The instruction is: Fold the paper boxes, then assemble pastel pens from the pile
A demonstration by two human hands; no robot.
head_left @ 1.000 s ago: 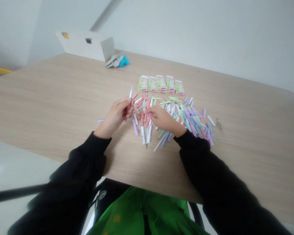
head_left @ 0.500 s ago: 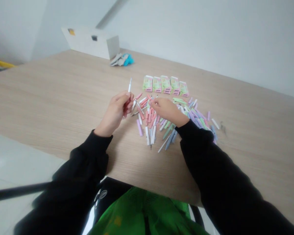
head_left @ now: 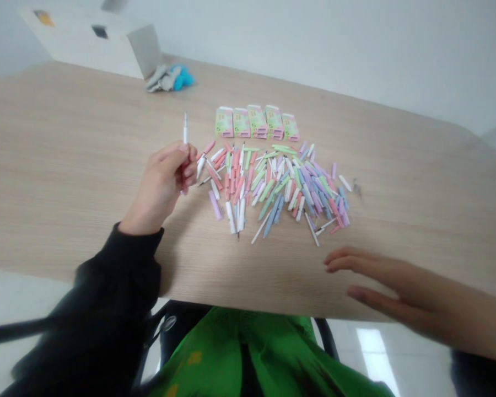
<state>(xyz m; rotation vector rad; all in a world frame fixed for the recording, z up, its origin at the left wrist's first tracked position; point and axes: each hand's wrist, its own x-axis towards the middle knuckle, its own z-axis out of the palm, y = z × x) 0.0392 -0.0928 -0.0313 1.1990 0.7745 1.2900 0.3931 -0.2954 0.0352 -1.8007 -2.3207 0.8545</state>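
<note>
Clamped firmly, the left grip (head_left: 160,184) wraps its fingers around a slim pen (head_left: 185,129); the pen stands nearly upright in the fist, with its white upper end and fine tip rising above the fingers and a bit of pink showing below them; this held pen is in the air over the wood-grain surface (head_left: 74,138), just beside the left end of a loose heap of pastel pens (head_left: 273,187); the right grip (head_left: 421,298) is open and empty, with its fingers (head_left: 347,258) spread apart and reaching toward the heap from the right, near the front edge of the surface; whether they touch the wood cannot be told; the closest item to them is a white pen (head_left: 312,229) at the heap's lower right, and there is a gap between the two; the heap lies in crossed, scattered lines of pink, white, green, lilac and blue, with pink mostly on the left and lilac and blue mostly on the right; five small pink-and-green cartons (head_left: 256,122) stand side by side just behind it; a small grey scrap (head_left: 357,187) lies to the right; farther back, a bundle of grey and blue cloth (head_left: 169,78) sits beside a white box (head_left: 95,38); a black sleeve (head_left: 116,275) covers the left arm.
</note>
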